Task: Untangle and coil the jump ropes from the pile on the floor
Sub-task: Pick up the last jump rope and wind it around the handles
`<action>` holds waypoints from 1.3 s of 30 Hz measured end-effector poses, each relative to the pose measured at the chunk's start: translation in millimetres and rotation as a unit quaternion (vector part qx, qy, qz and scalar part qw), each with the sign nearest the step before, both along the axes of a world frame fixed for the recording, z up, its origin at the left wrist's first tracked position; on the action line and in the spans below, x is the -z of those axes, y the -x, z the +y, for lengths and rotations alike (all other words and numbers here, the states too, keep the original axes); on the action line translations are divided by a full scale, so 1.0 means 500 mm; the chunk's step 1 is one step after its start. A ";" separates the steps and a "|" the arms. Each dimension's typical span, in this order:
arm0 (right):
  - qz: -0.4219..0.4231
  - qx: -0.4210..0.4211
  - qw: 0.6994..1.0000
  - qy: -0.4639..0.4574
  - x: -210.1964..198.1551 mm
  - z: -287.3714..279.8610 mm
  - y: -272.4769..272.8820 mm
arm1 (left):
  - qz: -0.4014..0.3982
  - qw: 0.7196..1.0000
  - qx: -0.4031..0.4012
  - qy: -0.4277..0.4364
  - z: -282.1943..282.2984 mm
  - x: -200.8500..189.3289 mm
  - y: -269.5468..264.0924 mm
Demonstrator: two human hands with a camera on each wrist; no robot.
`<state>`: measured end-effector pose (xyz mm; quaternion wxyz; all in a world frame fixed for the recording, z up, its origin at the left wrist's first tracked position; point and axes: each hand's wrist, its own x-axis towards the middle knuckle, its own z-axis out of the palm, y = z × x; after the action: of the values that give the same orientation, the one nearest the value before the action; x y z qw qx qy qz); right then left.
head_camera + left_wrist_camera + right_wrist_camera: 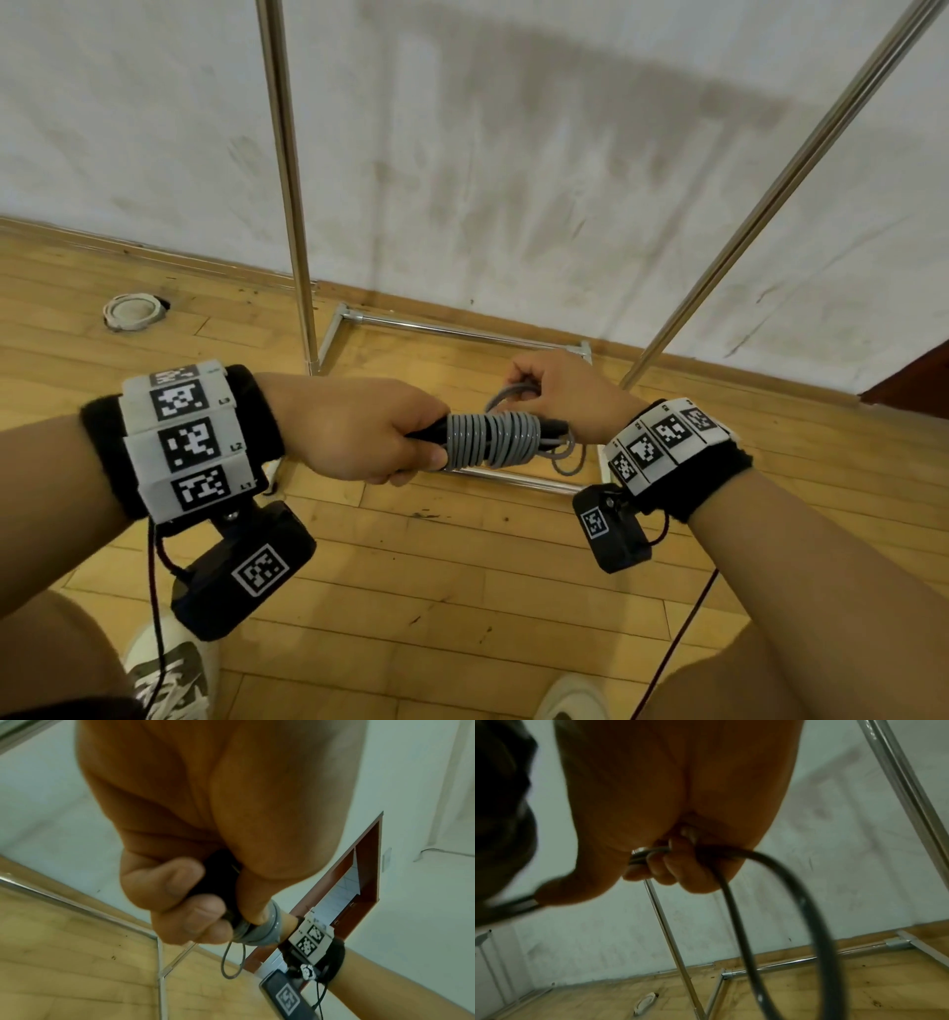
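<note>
A grey jump rope (490, 438) is wound in tight turns round its black handles (429, 433), held level in front of me. My left hand (359, 429) grips the handles at their left end, fingers curled round them (205, 898). My right hand (557, 393) pinches the loose grey rope end above and right of the coil. In the right wrist view its fingers (675, 866) curl round the rope (805, 902), which loops downward. A small loop (231, 961) dangles below the coil.
A chrome clothes rack (287, 180) stands against the white wall, its base bars (452, 329) on the wooden floor just beyond my hands. A white round fitting (131, 311) lies on the floor at left. My shoes (169, 673) show at the bottom. A brown door frame (365, 874) is at right.
</note>
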<state>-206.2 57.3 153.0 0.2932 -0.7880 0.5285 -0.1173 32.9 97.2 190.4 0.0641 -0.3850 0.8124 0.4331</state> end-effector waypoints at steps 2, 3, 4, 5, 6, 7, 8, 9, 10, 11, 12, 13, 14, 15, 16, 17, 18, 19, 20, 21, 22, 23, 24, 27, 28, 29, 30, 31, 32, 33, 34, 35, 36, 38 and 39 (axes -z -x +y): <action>-0.006 -0.006 1.000 -0.022 -0.010 0.002 -0.007 | -0.027 1.000 0.002 0.008 0.000 0.013 0.005; -0.021 -0.007 0.999 -0.032 -0.016 0.002 -0.010 | -0.043 0.999 0.007 0.017 -0.001 0.019 0.008; -0.039 -0.005 0.998 -0.041 -0.023 0.003 -0.014 | -0.059 0.998 0.012 0.029 -0.003 0.023 0.010; -0.056 -0.001 0.997 -0.047 -0.029 0.003 -0.019 | -0.073 0.996 0.013 0.044 -0.005 0.026 0.011; -0.072 0.007 0.996 -0.051 -0.035 0.005 -0.023 | -0.086 0.994 0.010 0.061 -0.008 0.029 0.011; -0.086 0.017 0.995 -0.055 -0.039 0.005 -0.028 | -0.097 0.992 0.001 0.077 -0.012 0.030 0.010; -0.094 0.028 0.994 -0.056 -0.043 0.007 -0.034 | -0.107 0.990 -0.009 0.091 -0.016 0.032 0.009; -0.101 0.038 0.993 -0.053 -0.046 0.008 -0.039 | -0.114 0.988 -0.021 0.103 -0.020 0.034 0.008; -0.107 0.050 0.992 -0.051 -0.049 0.009 -0.044 | -0.119 0.986 -0.035 0.112 -0.024 0.035 0.007; -0.116 0.062 0.990 -0.052 -0.052 0.011 -0.049 | -0.122 0.984 -0.051 0.117 -0.030 0.037 0.007; -0.128 0.073 0.987 -0.056 -0.055 0.013 -0.053 | -0.123 0.982 -0.068 0.122 -0.035 0.037 0.007; -0.141 0.080 0.985 -0.059 -0.057 0.016 -0.056 | -0.123 0.980 -0.088 0.127 -0.041 0.037 0.007; -0.156 0.085 0.982 -0.060 -0.058 0.018 -0.059 | -0.118 0.978 -0.107 0.134 -0.047 0.036 0.007; -0.175 0.092 0.979 -0.056 -0.057 0.021 -0.061 | -0.108 0.976 -0.125 0.141 -0.052 0.033 0.006; -0.197 0.100 0.974 -0.047 -0.055 0.024 -0.063 | -0.092 0.975 -0.141 0.146 -0.057 0.030 0.005; -0.221 0.109 0.968 -0.037 -0.052 0.027 -0.065 | -0.072 0.974 -0.157 0.148 -0.062 0.027 0.004; -0.247 0.119 0.961 -0.030 -0.050 0.030 -0.066 | -0.049 0.973 -0.172 0.147 -0.066 0.023 0.003; -0.274 0.125 0.953 -0.030 -0.046 0.033 -0.067 | -0.024 0.971 -0.187 0.145 -0.068 0.020 0.001; -0.304 0.127 0.943 -0.038 -0.043 0.036 -0.069 | 0.002 0.969 -0.200 0.142 -0.069 0.018 0.000; -0.336 0.126 0.932 -0.050 -0.038 0.039 -0.070 | 0.027 0.967 -0.211 0.139 -0.069 0.016 0.000; -0.364 0.125 0.921 -0.064 -0.033 0.042 -0.070 | 0.050 0.965 -0.219 0.136 -0.069 0.014 0.000; -0.383 0.125 0.912 -0.074 -0.029 0.043 -0.069 | 0.068 0.963 -0.225 0.132 -0.068 0.012 0.001; -0.395 0.126 0.907 -0.080 -0.026 0.045 -0.070 | 0.083 0.961 -0.230 0.126 -0.067 0.010 0.002; -0.395 0.125 0.907 -0.081 -0.019 0.049 -0.072 | 0.130 0.956 -0.246 0.096 -0.062 0.004 0.003; -0.387 0.124 0.910 -0.080 -0.017 0.050 -0.073 | 0.145 0.955 -0.246 0.081 -0.059 0.001 0.004; -0.379 0.124 0.914 -0.078 -0.016 0.050 -0.072 | 0.160 0.954 -0.243 0.069 -0.056 -0.002 0.004; -0.374 0.122 0.916 -0.077 -0.015 0.050 -0.071 | 0.172 0.954 -0.240 0.060 -0.054 -0.004 0.003; -0.370 0.118 0.919 -0.072 -0.015 0.050 -0.069 | 0.181 0.953 -0.236 0.055 -0.052 -0.007 0.002; -0.369 0.112 0.921 -0.063 -0.014 0.049 -0.068 | 0.190 0.952 -0.234 0.048 -0.050 -0.009 0.001; -0.368 0.105 0.923 -0.050 -0.013 0.048 -0.067 | 0.199 0.951 -0.232 0.038 -0.049 -0.011 -0.001; -0.368 0.097 0.924 -0.038 -0.012 0.048 -0.066 | 0.208 0.951 -0.229 0.023 -0.047 -0.013 -0.004; -0.368 0.089 0.925 -0.029 -0.010 0.047 -0.066 | 0.215 0.951 -0.222 0.007 -0.046 -0.015 -0.006; -0.369 0.082 0.926 -0.025 -0.007 0.047 -0.065 | 0.222 0.951 -0.215 -0.006 -0.045 -0.017 -0.009; -0.367 0.069 0.927 -0.035 -0.004 0.045 -0.063 | 0.232 0.951 -0.204 -0.018 -0.045 -0.021 -0.015; -0.369 0.063 0.926 -0.046 -0.004 0.044 -0.061 | 0.238 0.950 -0.199 -0.022 -0.045 -0.024 -0.017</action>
<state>-175.5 79.5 154.9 0.4957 -0.6398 0.4365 -0.3931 41.5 74.7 202.2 -0.2104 -0.4227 0.7014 0.5338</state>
